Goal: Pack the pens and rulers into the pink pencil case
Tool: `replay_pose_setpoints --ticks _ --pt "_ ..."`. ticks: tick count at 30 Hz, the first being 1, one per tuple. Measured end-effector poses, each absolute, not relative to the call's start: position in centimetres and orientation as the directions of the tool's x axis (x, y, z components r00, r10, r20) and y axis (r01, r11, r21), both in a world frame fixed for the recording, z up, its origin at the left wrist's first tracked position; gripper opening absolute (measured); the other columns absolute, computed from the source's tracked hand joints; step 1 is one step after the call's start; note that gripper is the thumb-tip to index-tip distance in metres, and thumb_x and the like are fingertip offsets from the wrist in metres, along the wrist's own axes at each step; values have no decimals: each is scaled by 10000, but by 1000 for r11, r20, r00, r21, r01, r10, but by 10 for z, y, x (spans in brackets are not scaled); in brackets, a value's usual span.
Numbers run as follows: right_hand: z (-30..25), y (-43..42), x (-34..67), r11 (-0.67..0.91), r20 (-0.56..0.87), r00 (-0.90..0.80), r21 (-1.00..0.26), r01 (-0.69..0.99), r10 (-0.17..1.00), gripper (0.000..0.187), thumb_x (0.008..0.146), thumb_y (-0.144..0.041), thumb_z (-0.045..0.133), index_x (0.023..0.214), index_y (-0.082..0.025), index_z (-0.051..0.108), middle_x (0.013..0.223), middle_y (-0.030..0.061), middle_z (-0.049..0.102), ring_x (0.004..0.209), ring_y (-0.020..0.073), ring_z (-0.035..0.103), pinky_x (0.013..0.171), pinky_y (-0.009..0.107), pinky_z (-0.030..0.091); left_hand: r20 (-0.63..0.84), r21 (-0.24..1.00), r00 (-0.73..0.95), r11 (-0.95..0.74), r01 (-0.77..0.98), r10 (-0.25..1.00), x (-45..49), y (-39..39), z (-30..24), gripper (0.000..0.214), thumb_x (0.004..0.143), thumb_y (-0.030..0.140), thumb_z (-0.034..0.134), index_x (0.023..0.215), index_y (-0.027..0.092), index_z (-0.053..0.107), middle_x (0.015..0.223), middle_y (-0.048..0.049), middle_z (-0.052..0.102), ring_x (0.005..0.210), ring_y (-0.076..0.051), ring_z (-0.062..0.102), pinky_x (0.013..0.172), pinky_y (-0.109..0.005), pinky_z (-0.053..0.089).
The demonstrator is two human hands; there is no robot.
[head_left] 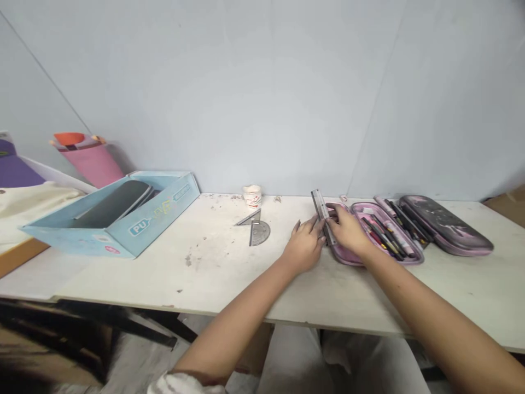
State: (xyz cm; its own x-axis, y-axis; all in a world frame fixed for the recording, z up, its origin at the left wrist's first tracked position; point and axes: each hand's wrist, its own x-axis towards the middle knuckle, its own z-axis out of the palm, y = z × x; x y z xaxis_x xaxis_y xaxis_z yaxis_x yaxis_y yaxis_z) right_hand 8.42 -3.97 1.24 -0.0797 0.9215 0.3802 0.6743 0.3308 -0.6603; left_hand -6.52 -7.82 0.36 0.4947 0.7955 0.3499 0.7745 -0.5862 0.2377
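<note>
A clear ruler [319,207] lies on the white table [213,262], leaning against the left edge of an open pink pencil case [383,232] full of pens. My left hand [304,245] rests beside it, fingertips touching the ruler's near end. My right hand [348,230] is curled over the same end of the ruler and the case's left rim, fingers pinched on the ruler. The case's dark lid [445,224] lies open to the right. A set square [249,219] and a protractor [260,233] lie left of my hands.
A light blue cardboard box [123,219] holding a dark flat thing stands at the left. A small white cup [252,195] sits by the wall. Pink and purple items are at the far left. The table's front edge runs just below my forearms.
</note>
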Motion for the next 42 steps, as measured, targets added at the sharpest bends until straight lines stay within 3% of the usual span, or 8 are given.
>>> replay_pose_setpoints --ticks 6,11,14,20,26,30,34,42 --pt "-1 -52 132 250 332 -56 -581 775 942 392 803 -157 427 1183 -81 482 1053 145 620 961 195 579 855 294 416 262 210 541 -594 776 799 -18 -80 4 474 900 366 248 1324 172 337 1389 -107 362 1277 -218 312 1064 -495 190" --pt "-8 -58 138 297 277 -211 -318 900 937 283 809 -175 418 962 -77 636 1015 176 616 1012 261 527 917 366 342 198 163 544 -575 802 815 -7 -82 1 419 906 363 224 1182 207 499 1285 -78 488 1253 -238 336 1033 -588 160" --pt "-3 -58 136 338 289 -259 -267 902 921 292 821 -196 402 915 -86 656 993 171 620 1007 268 516 932 389 316 217 187 535 -573 798 816 -15 -82 3 408 905 366 237 1180 226 504 1289 -61 487 1252 -222 342 1043 -557 175" --pt "15 -52 105 417 302 -293 -552 722 907 337 856 -300 383 1005 -123 628 1039 117 631 984 200 550 882 293 373 269 341 208 -295 893 940 -82 -68 18 442 890 373 295 1243 178 474 1345 -116 421 1251 -204 369 1052 -362 259" --pt "21 -46 28 380 181 -385 -751 540 905 369 861 -398 362 897 -168 649 1005 97 657 969 205 572 873 313 391 247 305 -136 56 951 960 -147 -64 1 543 873 370 320 1324 68 331 1401 -226 292 1324 -297 227 1054 -435 212" --pt "20 -34 -22 96 11 -335 -967 238 942 466 851 -510 333 1028 -170 597 1139 112 599 1050 191 541 859 329 425 155 228 -109 72 971 982 -146 -77 -19 615 857 414 328 1341 39 270 1407 -283 219 1313 -375 203 1026 -536 180" --pt "20 -23 -48 -145 -161 -253 -986 82 954 557 831 -589 287 1129 -188 531 1253 128 516 1102 194 511 741 314 490 134 257 -36 0 966 990 -137 -83 -23 658 852 414 320 1362 10 218 1412 -280 209 1318 -397 149 1036 -537 161" --pt "2 -28 -45 41 -53 -252 -935 353 966 292 794 -239 475 1047 -123 561 1060 130 624 920 161 600 799 282 474 225 409 155 -237 881 962 -132 -85 -19 593 808 248 386 1327 -14 272 1399 -232 292 1333 -270 212 1093 -436 180"
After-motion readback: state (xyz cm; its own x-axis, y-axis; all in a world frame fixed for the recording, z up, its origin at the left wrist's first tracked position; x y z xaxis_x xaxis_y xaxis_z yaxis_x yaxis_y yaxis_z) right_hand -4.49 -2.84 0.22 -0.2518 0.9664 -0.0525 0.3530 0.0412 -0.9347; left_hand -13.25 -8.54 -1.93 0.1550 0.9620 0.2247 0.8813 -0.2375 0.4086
